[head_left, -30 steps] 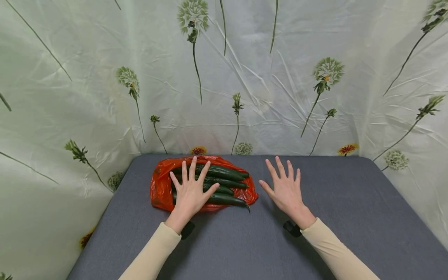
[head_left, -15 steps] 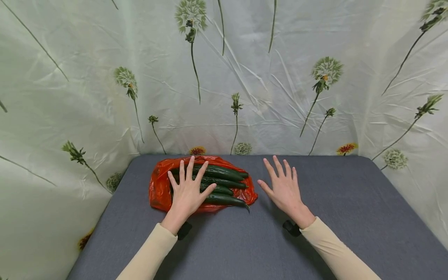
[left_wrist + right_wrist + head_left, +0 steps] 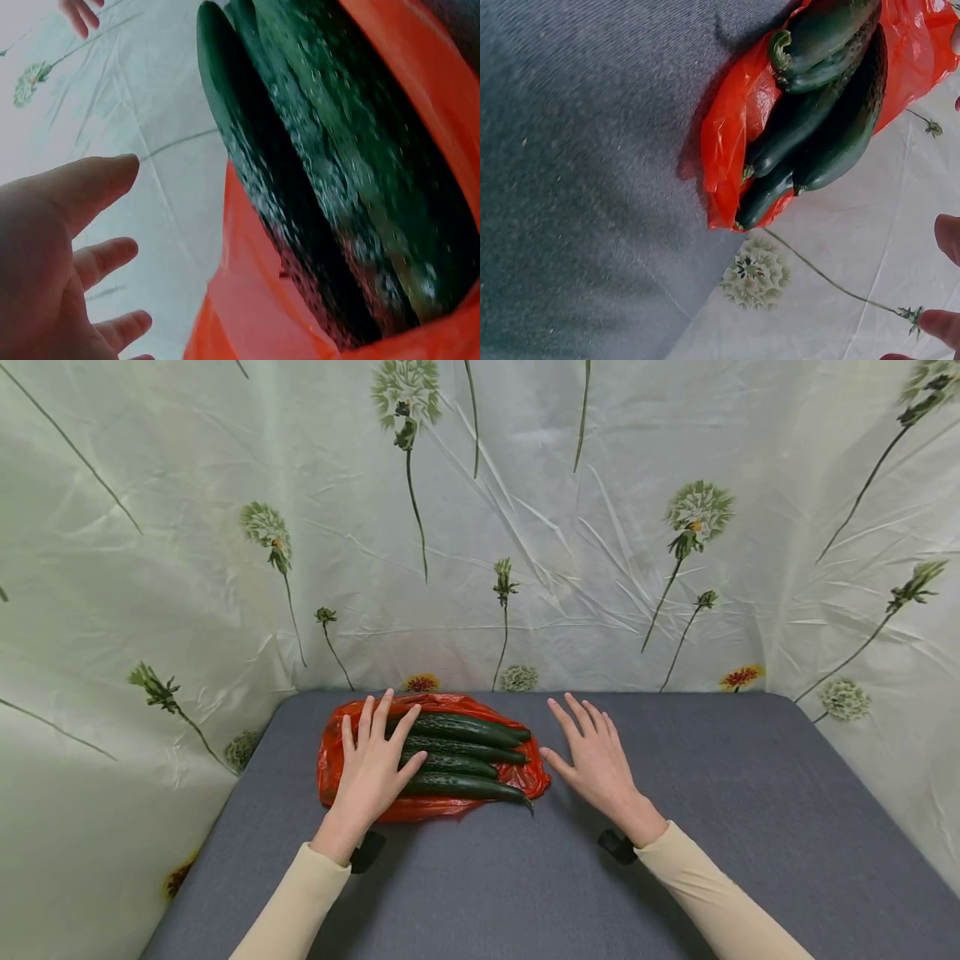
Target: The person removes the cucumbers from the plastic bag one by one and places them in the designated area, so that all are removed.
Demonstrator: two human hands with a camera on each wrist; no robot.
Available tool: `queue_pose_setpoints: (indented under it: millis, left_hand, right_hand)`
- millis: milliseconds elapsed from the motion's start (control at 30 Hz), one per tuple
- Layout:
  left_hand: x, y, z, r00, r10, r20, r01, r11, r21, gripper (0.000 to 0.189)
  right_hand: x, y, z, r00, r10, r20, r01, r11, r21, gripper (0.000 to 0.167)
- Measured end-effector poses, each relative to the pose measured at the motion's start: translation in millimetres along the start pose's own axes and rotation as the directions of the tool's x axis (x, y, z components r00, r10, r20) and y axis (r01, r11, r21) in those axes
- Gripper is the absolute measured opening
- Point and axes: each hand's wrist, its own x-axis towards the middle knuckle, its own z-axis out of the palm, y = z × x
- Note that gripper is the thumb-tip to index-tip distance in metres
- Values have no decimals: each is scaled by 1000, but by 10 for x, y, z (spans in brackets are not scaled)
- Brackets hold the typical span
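"Four cucumbers [image 3: 465,787], at least, lay in the red bag [image 3: 330,772]; how far along was the handling?"

"Barely begun, I judged: they lay side by side in the opened bag, on the left part of the grey table [image 3: 525,902], one stem [image 3: 531,806] poking past the bag's edge."

"And the hands?"

"The left hand [image 3: 369,777] hung over the bag, fingers spread; the right hand [image 3: 602,768] was just beside it, fingers loosely parted. Neither gripped anything."

"So what was left?"

"Seemingly everything: no cucumber was in hand or set apart."

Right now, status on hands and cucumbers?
Left hand, right hand holding nothing. Cucumbers in red plastic bag, tips showing. Left hand partly blocks head view.
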Motion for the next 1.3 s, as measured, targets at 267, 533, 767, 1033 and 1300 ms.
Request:
queue_pose_setpoints:
  millis: [267,533,767,1033,1300]
  left_hand:
    - [-16,-207,-66,1000,-4,26,3,1000,18,65]
    - [-62,-391,-118,996,-33,81,35,999,-28,77]
    - [-119,-540,-111,988,-70,135,80,994,-70,94]
    - [-180,-687,-73,979,-98,177,127,979,-161,97]
    - [-190,-822,-9,981,-71,183,114,965,-235,98]
  right_hand:
    - [41,-71,48,998,-69,0,69,996,57,69]
    - [85,-194,112,991,-133,-13,134,985,111,67]
    - [119,-335,193,981,-194,-21,195,968,158,67]
    - [149,-511,315,967,-254,-12,251,946,206,67]
    - [171,-689,430,950,-311,38,296,930,216,66]
